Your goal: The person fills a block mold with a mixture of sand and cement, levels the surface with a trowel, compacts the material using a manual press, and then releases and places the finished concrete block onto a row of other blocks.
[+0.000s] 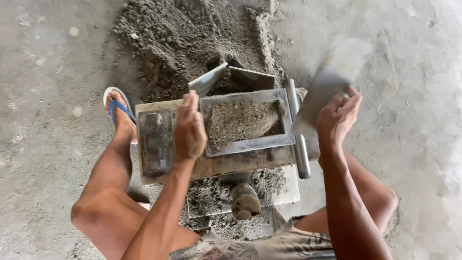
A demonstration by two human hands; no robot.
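Head view, looking straight down: nearest me a rounded wooden handle (pixel 244 201) stands over a grit-strewn board (pixel 284 185) between my knees. Above it, my left hand (pixel 188 130) rests on the wooden bench (pixel 216 163), fingers pressed together and curled over the near edge of a flat metal plate (pixel 208 80) that leans out of the pile. Just beside it sits the rectangular metal mould (pixel 248 123), filled with damp grey mix, with a dark tamping block (pixel 155 142) lying to its left. My right hand (pixel 338 115) grips a flat metal scoop (pixel 332 77), fingers wrapped tight around its lower end; the blade is blurred. A steel lever (pixel 297 130) runs alongside the mould. Beyond lies the heap of grey mix (pixel 192 33) on the concrete floor (pixel 409 96).
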